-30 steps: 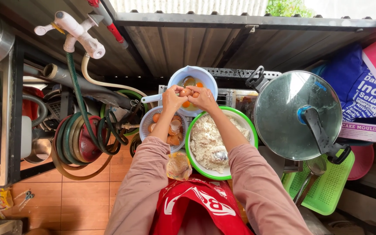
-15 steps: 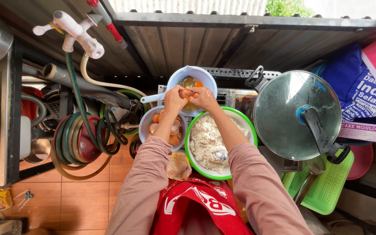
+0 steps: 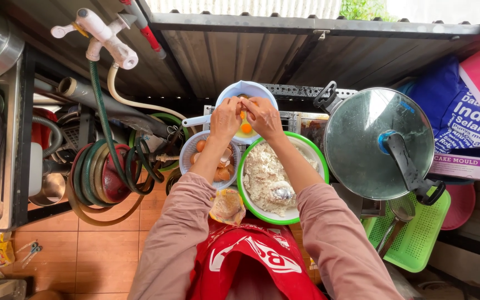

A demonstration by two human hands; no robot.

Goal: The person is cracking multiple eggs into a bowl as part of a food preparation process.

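Observation:
My left hand [image 3: 225, 118] and my right hand [image 3: 262, 117] meet over a light blue bowl [image 3: 246, 90], each gripping one half of a cracked egg [image 3: 244, 105]. Orange yolk [image 3: 246, 128] lies in that bowl just under the hands. Nearer to me, under my right forearm, a green-rimmed white bowl [image 3: 309, 151] holds a pale crumbly mix and a metal spoon [image 3: 280, 194]. Beside it on the left, under my left forearm, a small white bowl [image 3: 188, 154] holds brown eggs and broken shells.
A large pan with a glass lid [image 3: 378, 143] stands at the right, over a green perforated tray [image 3: 421, 237]. Coiled green hose [image 3: 96, 172] and a white tap [image 3: 102, 36] are at the left. A blue bag [image 3: 456, 111] and a cardboard box [image 3: 468, 165] lie far right.
The egg was whole between both hands a second ago; it has since been pulled open and yolk has dropped into the blue bowl.

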